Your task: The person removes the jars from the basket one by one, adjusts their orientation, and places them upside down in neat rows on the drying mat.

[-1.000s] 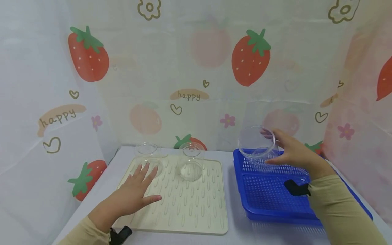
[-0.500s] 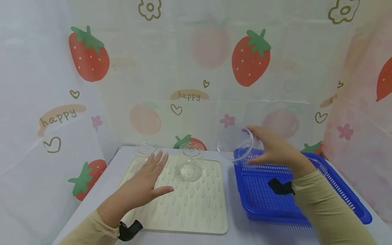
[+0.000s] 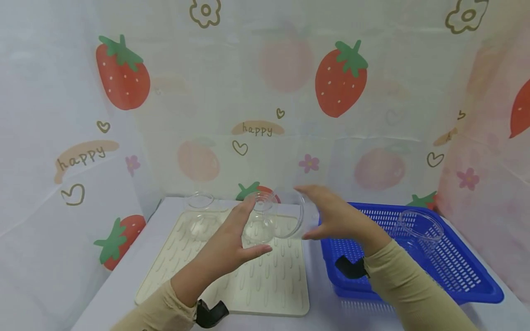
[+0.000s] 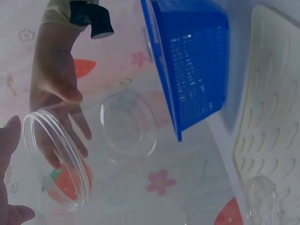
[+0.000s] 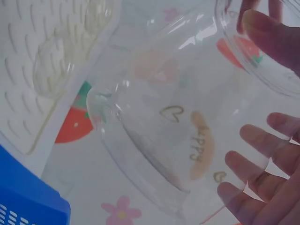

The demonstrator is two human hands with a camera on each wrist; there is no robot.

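My right hand grips a clear, wide-mouthed plastic jar, thumb on one side and fingers on the other, and holds it in the air between the mat and the basket. In the left wrist view the rim of that jar shows at the left and its round base at the middle. My left hand hovers over the mat with its fingers extended and thumb spread, close to the jar. Two more clear jars stand on the cream ridged mat; the left hand partly overlaps the nearer jar.
A blue perforated basket sits on the right of the white table, with another clear jar in it. The second jar on the mat stands further left. A strawberry-print curtain hangs behind and at both sides.
My right hand has carried the jar left, away from over the basket toward the mat. My left hand has moved right across the mat toward it.
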